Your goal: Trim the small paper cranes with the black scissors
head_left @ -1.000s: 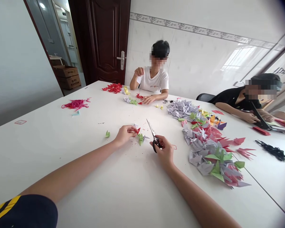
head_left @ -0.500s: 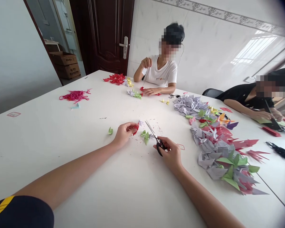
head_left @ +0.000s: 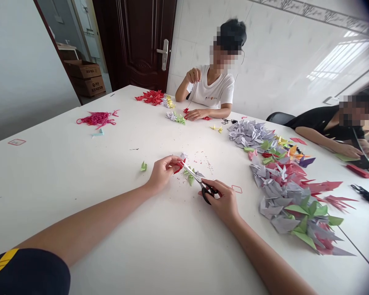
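Observation:
Between thumb and fingertips my left hand point(head_left: 162, 172) pinches a small red folded paper crane point(head_left: 178, 167), partly covered by the fingers. Black-handled scissors point(head_left: 197, 177) are in my right hand point(head_left: 223, 198), fingers closed round the handles. Their blade tips reach the red paper at my left fingertips; whether they touch it I cannot tell. Just behind and below the blades lie green paper cranes point(head_left: 190, 178) and a pale one point(head_left: 183, 155). A single green crane point(head_left: 144, 166) rests left of my left hand, and tiny red scraps dot the white table point(head_left: 160, 229).
A long heap of grey, green and red paper cranes point(head_left: 283, 176) lies to the right. Pink cord point(head_left: 98, 119) is at the far left. Across the table, a person in white point(head_left: 213, 90) holds a thread by red cranes point(head_left: 152, 97); another person point(head_left: 320, 123) sits at right.
The scissors have swung left, bringing their tips to the red paper crane in my left hand. The blades look closer together. The view has shifted slightly.

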### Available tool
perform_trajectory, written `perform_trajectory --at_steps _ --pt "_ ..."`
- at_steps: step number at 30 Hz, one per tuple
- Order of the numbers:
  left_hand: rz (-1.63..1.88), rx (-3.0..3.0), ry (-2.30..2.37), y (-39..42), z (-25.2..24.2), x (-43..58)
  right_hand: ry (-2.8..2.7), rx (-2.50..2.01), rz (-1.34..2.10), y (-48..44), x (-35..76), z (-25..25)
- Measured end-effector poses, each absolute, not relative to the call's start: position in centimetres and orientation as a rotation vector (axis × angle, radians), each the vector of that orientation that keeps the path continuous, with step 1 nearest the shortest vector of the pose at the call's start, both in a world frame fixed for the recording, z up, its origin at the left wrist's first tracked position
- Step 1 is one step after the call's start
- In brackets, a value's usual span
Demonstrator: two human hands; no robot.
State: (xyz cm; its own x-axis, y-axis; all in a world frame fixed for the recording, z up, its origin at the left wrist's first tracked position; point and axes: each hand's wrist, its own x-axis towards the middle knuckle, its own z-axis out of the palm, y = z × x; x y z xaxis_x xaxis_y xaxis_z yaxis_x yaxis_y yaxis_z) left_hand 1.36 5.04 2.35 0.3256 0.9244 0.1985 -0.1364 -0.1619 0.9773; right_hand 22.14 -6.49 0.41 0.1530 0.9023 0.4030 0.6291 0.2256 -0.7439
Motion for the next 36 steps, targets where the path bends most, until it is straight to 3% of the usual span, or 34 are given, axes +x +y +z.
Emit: perform_trajectory --at_steps 20,36 --pt "1.057 1.457 0.768 5.55 1.71 1.18 -1.616 -1.498 0.324 -6.56 22.41 0.33" --pt "1.093 1.31 0.734 5.56 1.85 1.12 -1.553 -1.53 0.483 -6.53 22.83 0.17"
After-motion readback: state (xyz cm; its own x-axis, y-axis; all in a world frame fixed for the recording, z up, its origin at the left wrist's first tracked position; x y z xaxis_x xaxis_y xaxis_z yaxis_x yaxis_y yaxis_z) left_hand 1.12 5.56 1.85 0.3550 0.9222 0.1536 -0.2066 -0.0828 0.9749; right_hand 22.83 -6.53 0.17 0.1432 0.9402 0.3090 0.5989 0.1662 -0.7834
